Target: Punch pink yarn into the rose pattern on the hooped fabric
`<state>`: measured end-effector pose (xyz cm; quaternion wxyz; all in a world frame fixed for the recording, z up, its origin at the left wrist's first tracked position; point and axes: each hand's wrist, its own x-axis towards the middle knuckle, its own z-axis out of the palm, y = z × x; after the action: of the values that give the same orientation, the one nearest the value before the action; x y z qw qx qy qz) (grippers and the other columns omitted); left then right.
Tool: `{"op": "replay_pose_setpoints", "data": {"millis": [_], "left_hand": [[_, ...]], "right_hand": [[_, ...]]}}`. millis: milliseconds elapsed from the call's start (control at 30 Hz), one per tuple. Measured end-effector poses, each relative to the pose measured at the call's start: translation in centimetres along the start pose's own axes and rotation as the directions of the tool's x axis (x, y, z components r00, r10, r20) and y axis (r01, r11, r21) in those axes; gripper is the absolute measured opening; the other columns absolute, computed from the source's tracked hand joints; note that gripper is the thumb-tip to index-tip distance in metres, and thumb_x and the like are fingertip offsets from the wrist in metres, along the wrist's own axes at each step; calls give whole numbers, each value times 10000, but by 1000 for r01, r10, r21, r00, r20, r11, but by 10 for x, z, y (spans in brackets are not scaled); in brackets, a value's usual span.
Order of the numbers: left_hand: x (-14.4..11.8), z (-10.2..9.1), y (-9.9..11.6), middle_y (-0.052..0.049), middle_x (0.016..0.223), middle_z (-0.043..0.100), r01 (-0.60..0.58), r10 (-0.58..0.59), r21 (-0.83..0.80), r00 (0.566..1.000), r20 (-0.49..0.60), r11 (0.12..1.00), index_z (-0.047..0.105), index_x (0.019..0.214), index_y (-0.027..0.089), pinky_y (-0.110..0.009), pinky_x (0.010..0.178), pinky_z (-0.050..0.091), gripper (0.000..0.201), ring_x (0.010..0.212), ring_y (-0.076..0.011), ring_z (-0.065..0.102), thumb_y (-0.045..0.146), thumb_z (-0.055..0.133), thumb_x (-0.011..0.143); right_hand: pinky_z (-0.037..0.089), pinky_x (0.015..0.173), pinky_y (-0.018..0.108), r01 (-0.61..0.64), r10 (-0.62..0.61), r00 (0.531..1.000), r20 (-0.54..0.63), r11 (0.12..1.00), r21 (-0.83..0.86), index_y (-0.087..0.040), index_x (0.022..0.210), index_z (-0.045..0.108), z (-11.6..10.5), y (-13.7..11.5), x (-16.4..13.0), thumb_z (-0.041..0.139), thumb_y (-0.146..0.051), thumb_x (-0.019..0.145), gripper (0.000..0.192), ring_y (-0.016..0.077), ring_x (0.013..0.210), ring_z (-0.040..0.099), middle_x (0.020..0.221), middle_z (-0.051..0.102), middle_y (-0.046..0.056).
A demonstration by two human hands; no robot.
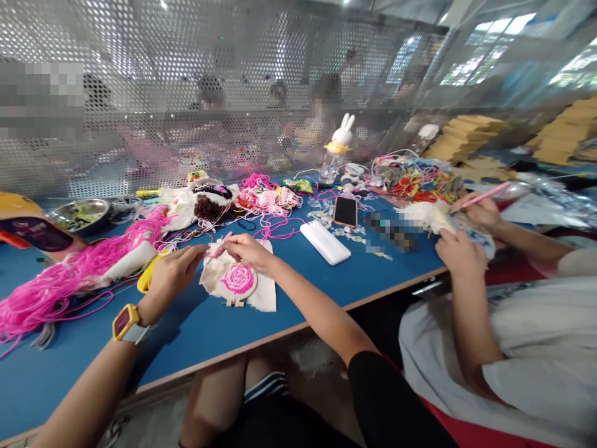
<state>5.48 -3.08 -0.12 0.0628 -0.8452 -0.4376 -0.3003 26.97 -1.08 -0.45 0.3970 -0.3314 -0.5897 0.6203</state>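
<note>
2 hands (175, 270) (247, 249) pinched on pink tool (219, 244) over hooped rose cloth (239, 280); threads in steel bowl (79, 214).

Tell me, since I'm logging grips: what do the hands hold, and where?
Right hand pinches a pink punch needle by its shaft; left hand holds the embroidery hoop at its left edge.

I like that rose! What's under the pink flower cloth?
The flower cloth sits in a wooden hoop on the blue table. More white cloth spreads beneath; anything under that is hidden.
</note>
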Motion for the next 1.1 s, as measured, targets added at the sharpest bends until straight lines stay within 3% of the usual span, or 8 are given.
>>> {"op": "replay_pose_setpoints", "data": {"millis": [100,200,367,533,667,833,1000,1100], "left_hand": [[0,-2,2,-59,839,744,46,-45,10,999,-30,999,704,982,211,-232,603,410,277,723,-177,689,339,460,950],[1,-2,5,-58,857,749,108,-109,-29,993,-38,994,676,977,212,-238,609,412,279,737,-183,690,341,430,947],[1,1,10,-49,786,733,146,-150,-86,988,-41,985,656,947,206,-249,621,415,254,637,-167,642,345,444,927],[-2,7,16,-27,772,726,170,-181,-188,983,-39,967,634,972,197,-234,603,408,207,595,-139,614,298,460,923],[-5,12,18,-25,755,719,159,-171,-203,984,-44,966,637,966,195,-236,609,405,177,588,-135,601,265,483,914],[-6,16,20,-34,703,683,91,-96,-68,993,-66,993,647,935,194,-246,576,380,200,582,-142,588,280,467,929],[-5,16,20,-42,724,639,-31,24,-33,977,-212,999,623,939,165,-259,612,407,152,642,-158,573,223,482,935],[-4,15,20,-42,749,628,-57,41,-54,965,-260,997,607,935,159,-262,623,413,122,662,-157,567,183,487,934]], "right_hand": [[381,611,188,-11,6,999,42,993,119,-133,771,667,-1,-1,0,546,-250,946,243,68,674,525,779,633,24],[445,637,202,-74,59,996,59,955,288,-141,782,601,0,0,0,541,-273,955,226,89,714,585,803,642,39],[177,420,165,-134,114,991,72,892,431,-150,757,526,5,-1,0,444,-169,975,234,36,409,245,504,366,-79],[124,427,178,-161,132,987,92,843,513,-159,728,473,12,-3,-2,364,-167,994,287,41,411,193,496,310,-87],[113,432,192,-145,135,989,57,844,517,-171,706,447,19,3,-2,386,-187,981,282,47,411,173,497,291,-89],[120,444,203,-165,165,985,44,853,496,-170,689,474,29,10,-3,478,-179,913,224,48,417,192,478,296,-90],[159,463,226,-49,83,993,-82,936,350,-129,733,609,23,8,-5,589,-266,844,177,48,451,253,509,371,-70],[177,478,232,-17,54,990,-127,961,276,-140,715,604,16,8,-4,686,-342,772,225,42,459,291,537,420,-60]]}}
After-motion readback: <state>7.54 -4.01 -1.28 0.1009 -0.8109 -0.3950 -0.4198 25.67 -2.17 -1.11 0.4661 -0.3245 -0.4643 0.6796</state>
